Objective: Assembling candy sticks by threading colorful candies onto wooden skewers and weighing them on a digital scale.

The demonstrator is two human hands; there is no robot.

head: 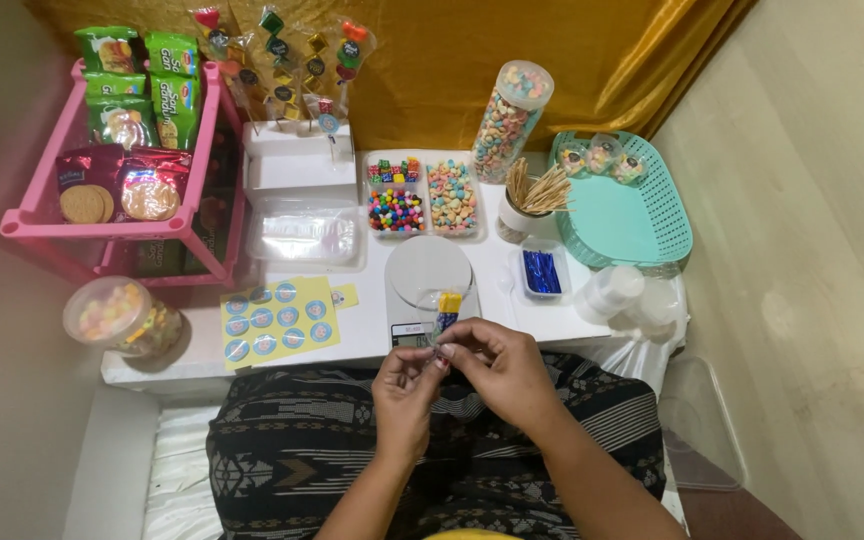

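My left hand and my right hand meet over my lap, just below the table's front edge. Together they pinch a small clear packet with yellow and blue pieces inside, its top pointing up toward a small kitchen scale. The fingertips of both hands hide the packet's lower end.
On the low white table are a sheet of round stickers, trays of coloured candies, a tall jar of cereal bits, a cup of wooden skewers, a teal basket and a pink snack rack. A round tub stands at left.
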